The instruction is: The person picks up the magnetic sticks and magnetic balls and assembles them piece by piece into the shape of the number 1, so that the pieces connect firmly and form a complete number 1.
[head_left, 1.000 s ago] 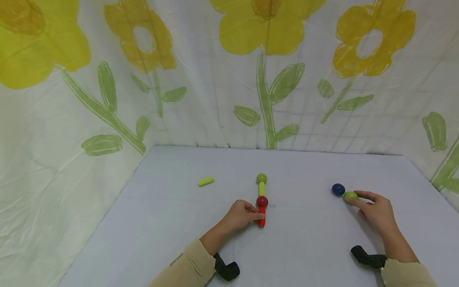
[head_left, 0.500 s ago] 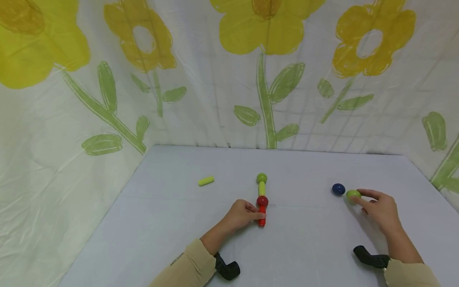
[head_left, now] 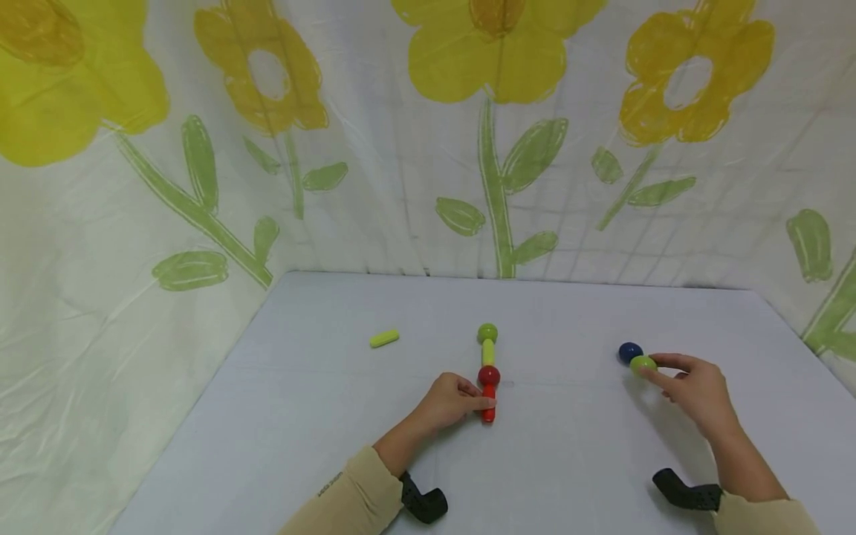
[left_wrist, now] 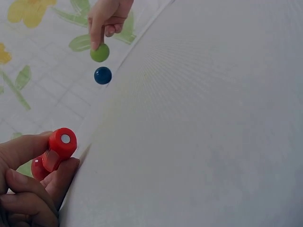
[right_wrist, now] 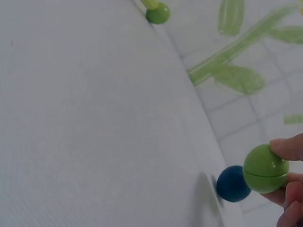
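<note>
My left hand [head_left: 446,402] pinches a red rod [head_left: 489,405] between thumb and fingers; a pale metal disc shows at its end in the left wrist view. Beyond the rod, in one line, come a red ball [head_left: 489,375], a yellow-green rod [head_left: 488,352] and a green ball [head_left: 487,332]. On the right side, my right hand [head_left: 699,389] holds a second green ball [right_wrist: 265,168] between thumb and fingers. Just behind it lies a dark blue ball [head_left: 628,351], partly covered by the green one in the head and right wrist views.
A loose yellow-green rod [head_left: 384,339] lies on the white table [head_left: 562,446], left of the line of pieces. Behind the table hangs a white sheet [head_left: 374,223] painted with yellow flowers. Black curved devices [head_left: 686,490] stick out from both wrists.
My right hand first drew the green ball slightly right, away from the blue ball, then brought it back left, overlapping the blue one in view. The left hand has stayed put.
</note>
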